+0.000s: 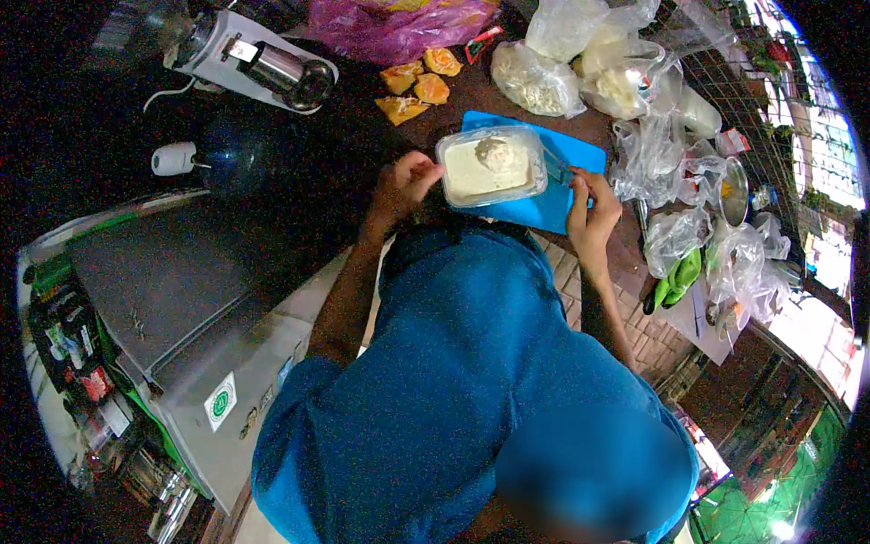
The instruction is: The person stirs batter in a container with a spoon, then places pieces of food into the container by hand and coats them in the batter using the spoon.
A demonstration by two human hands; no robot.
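Observation:
A clear plastic container (491, 192) holds a pale, cream-coloured substance (476, 172) with a small mound on it. It sits over a blue board (580, 156). My left hand (406, 188) is closed at the container's left edge, thumb and fingers on the rim. My right hand (594, 210) is closed in a pinch on a clear plastic flap (556, 169) at the container's right side. I cannot tell whether this flap is a joined lid.
Several orange-fleshed chunks (431, 88) lie behind the container, near a purple plastic bag (399, 27). Clear bags (539, 80) crowd the back and right, with a metal bowl (734, 192) and a green item (678, 281). A grey-and-silver appliance (263, 63) stands back left.

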